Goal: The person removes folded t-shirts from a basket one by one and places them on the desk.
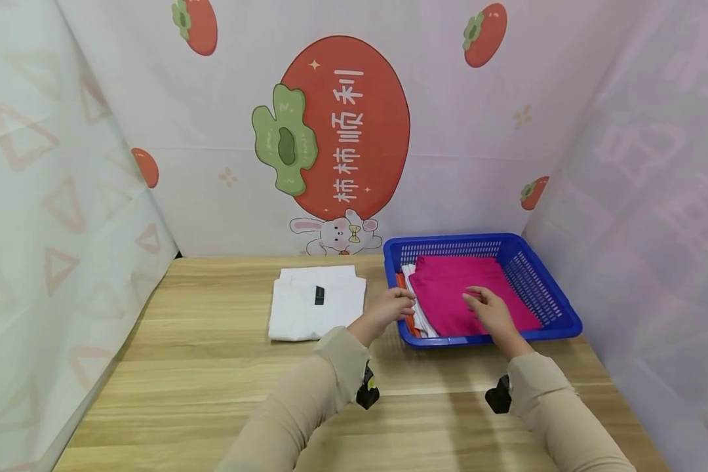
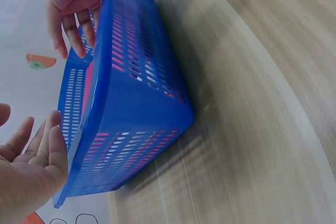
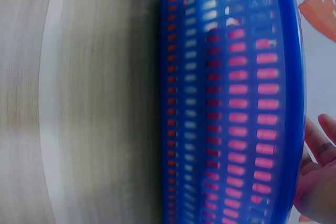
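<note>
A blue plastic basket [image 1: 543, 335] holds a folded magenta cloth [image 1: 448, 282] on top. White cloth [image 1: 426, 322] and orange cloth [image 1: 400, 280] show along its left side. My left hand [image 1: 389, 308] hovers at the basket's left rim, its fingers relaxed and holding nothing. Over the magenta cloth is my right hand [image 1: 491, 313], loosely bent and holding nothing. In the left wrist view, both the left hand [image 2: 34, 174] and the right hand [image 2: 76, 3] have their fingers apart beside the blue rim. A neatly folded white garment [image 1: 295, 311] with a dark label [image 1: 320, 295] lies left of the basket.
The wooden table [image 1: 212, 380] extends in front and to the left. A white curtain [image 1: 224, 111] printed with persimmons stands behind it, with more hanging cloth at both sides. Through the basket's slots, stacked colours show in the right wrist view.
</note>
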Tool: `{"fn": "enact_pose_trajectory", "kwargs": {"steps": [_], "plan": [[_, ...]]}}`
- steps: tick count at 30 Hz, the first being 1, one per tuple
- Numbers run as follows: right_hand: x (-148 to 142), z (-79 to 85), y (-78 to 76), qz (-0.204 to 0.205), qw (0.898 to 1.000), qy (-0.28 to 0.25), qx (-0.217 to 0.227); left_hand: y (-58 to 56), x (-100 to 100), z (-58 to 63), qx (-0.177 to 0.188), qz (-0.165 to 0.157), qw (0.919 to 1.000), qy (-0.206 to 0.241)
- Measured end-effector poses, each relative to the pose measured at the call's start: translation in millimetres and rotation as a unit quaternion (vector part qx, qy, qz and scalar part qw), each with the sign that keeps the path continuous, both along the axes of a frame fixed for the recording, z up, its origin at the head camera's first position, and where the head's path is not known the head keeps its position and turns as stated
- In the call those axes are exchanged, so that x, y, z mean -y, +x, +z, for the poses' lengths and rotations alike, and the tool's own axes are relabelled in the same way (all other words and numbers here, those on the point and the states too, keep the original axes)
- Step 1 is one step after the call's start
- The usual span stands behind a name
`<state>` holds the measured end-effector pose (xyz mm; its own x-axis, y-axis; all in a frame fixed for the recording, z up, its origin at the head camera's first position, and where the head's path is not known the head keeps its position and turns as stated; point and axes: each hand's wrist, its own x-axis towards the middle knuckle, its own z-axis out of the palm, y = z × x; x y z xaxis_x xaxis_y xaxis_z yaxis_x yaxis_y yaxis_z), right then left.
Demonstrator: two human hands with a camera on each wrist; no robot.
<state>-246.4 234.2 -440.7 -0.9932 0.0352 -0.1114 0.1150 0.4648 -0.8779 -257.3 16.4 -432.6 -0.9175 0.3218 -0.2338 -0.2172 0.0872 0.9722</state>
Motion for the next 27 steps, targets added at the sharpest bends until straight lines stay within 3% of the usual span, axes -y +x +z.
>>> {"fn": "enact_pose_trajectory", "kwargs": {"steps": [10,15,18,21,23,25,27], "plan": [[-32.0,0.7,-1.7,0.013,0.999,0.024,0.019,-0.2,-20.7,-4.3,0.006,-0.044,0.9983,-0.039],[-49.6,1.9,-5.7,0.007,0.998,0.056,0.042,-1.7,-32.4,-6.6,0.001,-0.045,0.9973,-0.058],[-57.9,4.1,-9.7,0.007,0.996,0.077,0.049,-7.2,-41.6,-12.4,-0.008,-0.048,0.9944,-0.094],[-64.1,5.7,-12.6,0.012,0.993,0.103,0.056,-23.8,-55.1,-42.0,-0.015,-0.048,0.9912,-0.123],[-67.1,6.5,-14.0,0.017,0.99,0.128,0.059,-38.8,-65.8,-70.2,-0.01,-0.044,0.9889,-0.141],[-70.2,6.8,-15.3,0.021,0.985,0.157,0.064,-57.5,-78.1,-106.6,-0.005,-0.034,0.9887,-0.146],[-73.3,5.4,-16.4,0.025,0.981,0.18,0.069,-69.7,-86.9,-131.0,0.005,-0.024,0.9888,-0.147]]}}
